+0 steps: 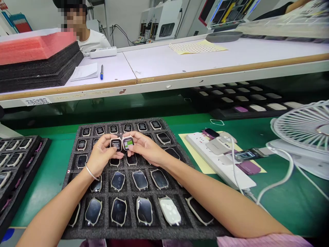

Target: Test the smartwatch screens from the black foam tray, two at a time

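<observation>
My left hand point(104, 152) is closed on a smartwatch case point(116, 144) whose lit screen shows lines of white text. Right beside it, my right hand point(144, 147) grips a second smartwatch case point(128, 142) with a green and white patch on its screen. Both are held side by side above a dark grey foam tray point(102, 203). Strapless watch cases fill its pockets; those in the far row have lit text screens, while the nearer ones are dark. One white watch case point(170, 210) in the front row differs from its neighbours. My forearms hide some pockets.
Left stand stacked foam trays point(45, 151) of watches. On the right are a white power strip point(221, 161), cables and a white fan point(308, 130). A raised shelf point(159, 73) crosses behind, bearing pink and black foam point(38, 51). A person point(89, 37) sits beyond it.
</observation>
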The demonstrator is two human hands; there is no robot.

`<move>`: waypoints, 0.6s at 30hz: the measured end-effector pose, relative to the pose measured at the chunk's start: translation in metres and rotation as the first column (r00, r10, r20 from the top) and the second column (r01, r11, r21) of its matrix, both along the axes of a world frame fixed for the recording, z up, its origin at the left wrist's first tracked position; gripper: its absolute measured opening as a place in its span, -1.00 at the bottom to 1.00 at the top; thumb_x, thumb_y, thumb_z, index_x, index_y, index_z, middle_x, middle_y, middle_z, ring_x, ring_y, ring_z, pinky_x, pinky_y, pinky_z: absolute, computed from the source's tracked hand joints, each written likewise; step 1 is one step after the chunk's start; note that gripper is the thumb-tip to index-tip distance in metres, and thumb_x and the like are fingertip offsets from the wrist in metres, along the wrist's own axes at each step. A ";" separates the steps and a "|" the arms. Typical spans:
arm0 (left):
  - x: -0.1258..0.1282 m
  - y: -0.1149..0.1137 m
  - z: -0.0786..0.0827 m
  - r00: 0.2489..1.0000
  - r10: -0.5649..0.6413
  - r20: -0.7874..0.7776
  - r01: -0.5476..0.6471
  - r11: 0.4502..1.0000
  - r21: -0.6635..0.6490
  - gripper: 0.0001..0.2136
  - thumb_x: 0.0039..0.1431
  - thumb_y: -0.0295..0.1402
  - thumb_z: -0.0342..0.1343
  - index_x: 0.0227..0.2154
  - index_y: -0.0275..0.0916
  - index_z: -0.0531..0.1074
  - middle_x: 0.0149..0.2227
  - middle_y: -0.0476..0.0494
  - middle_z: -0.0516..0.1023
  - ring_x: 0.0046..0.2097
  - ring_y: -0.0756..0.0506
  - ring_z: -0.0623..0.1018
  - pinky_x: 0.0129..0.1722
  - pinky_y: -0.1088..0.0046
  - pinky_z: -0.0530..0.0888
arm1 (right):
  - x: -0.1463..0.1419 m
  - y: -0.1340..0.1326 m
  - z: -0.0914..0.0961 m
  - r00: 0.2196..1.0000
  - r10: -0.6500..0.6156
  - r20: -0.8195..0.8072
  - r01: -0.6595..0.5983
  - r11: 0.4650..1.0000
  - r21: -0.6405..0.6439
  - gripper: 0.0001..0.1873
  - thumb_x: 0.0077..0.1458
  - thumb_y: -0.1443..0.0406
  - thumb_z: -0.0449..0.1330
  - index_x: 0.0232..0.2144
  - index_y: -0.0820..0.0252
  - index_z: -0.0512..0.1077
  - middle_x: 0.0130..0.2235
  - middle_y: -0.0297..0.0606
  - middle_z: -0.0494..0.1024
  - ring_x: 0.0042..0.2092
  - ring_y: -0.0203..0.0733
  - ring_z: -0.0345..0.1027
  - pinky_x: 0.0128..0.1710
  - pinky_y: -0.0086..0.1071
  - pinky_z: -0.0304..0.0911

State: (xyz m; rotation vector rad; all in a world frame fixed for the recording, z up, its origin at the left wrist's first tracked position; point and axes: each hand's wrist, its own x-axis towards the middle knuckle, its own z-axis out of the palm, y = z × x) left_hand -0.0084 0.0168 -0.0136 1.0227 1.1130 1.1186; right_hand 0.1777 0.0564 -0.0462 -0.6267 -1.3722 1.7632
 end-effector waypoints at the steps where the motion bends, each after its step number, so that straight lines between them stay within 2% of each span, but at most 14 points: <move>1: 0.000 0.000 0.000 1.000 -0.006 0.009 0.006 1.000 0.005 -0.61 -0.09 -0.41 0.29 -0.17 -0.21 0.33 -0.17 -0.01 0.49 -0.43 -0.04 0.66 -0.34 0.43 0.64 | 0.000 0.000 0.000 1.000 -0.001 -0.002 0.001 1.000 0.006 -0.58 0.02 0.39 0.30 -0.05 0.14 0.34 -0.25 -0.36 0.47 -0.38 -0.36 0.41 -0.29 -0.36 0.33; 6: 0.000 0.000 0.001 0.999 -0.030 0.032 0.030 0.999 0.016 -0.58 -0.13 -0.45 0.30 -0.16 -0.20 0.33 -0.20 0.00 0.52 -0.41 -0.04 0.66 -0.30 0.42 0.64 | -0.003 -0.001 0.002 0.999 -0.042 -0.013 0.043 0.999 0.027 -0.53 -0.09 0.44 0.35 -0.10 0.13 0.35 -0.24 -0.38 0.42 -0.33 -0.35 0.32 -0.36 -0.45 0.31; 9: 0.001 0.000 0.002 0.999 -0.028 0.028 0.029 1.000 -0.009 -0.61 -0.08 -0.39 0.30 -0.16 -0.21 0.34 -0.26 0.00 0.55 -0.43 -0.05 0.66 -0.32 0.42 0.63 | -0.004 -0.001 0.002 0.997 -0.073 0.014 0.073 0.997 -0.005 -0.64 -0.01 0.36 0.33 -0.14 0.14 0.37 -0.33 -0.42 0.42 -0.42 -0.39 0.28 -0.43 -0.47 0.25; 12: 0.001 0.001 0.003 0.999 -0.020 0.034 0.022 0.999 -0.049 -0.67 0.02 -0.26 0.25 -0.17 -0.24 0.35 -0.32 -0.03 0.56 -0.44 -0.08 0.66 -0.38 0.40 0.63 | -0.004 0.000 0.002 0.996 -0.089 0.016 0.090 0.992 -0.089 -0.76 0.12 0.21 0.25 -0.16 0.16 0.39 -0.41 -0.41 0.43 -0.51 -0.39 0.24 -0.49 -0.45 0.20; 15: 0.001 0.001 0.004 0.999 -0.022 0.049 0.026 0.997 -0.066 -0.69 0.05 -0.22 0.20 -0.17 -0.24 0.36 -0.32 -0.06 0.58 -0.44 -0.11 0.66 -0.39 0.37 0.63 | -0.003 0.000 0.002 0.996 -0.088 -0.005 0.087 0.988 -0.125 -0.74 0.12 0.17 0.25 -0.18 0.17 0.40 -0.41 -0.39 0.44 -0.50 -0.37 0.27 -0.50 -0.44 0.21; 18: 0.000 0.000 0.005 0.998 -0.023 0.058 0.027 0.998 -0.062 -0.70 0.02 -0.26 0.20 -0.18 -0.24 0.37 -0.34 -0.01 0.56 -0.44 -0.11 0.66 -0.38 0.37 0.63 | -0.002 0.000 0.001 0.998 -0.065 0.006 0.065 0.994 -0.093 -0.70 0.05 0.23 0.31 -0.16 0.16 0.39 -0.42 -0.42 0.44 -0.51 -0.39 0.28 -0.47 -0.44 0.22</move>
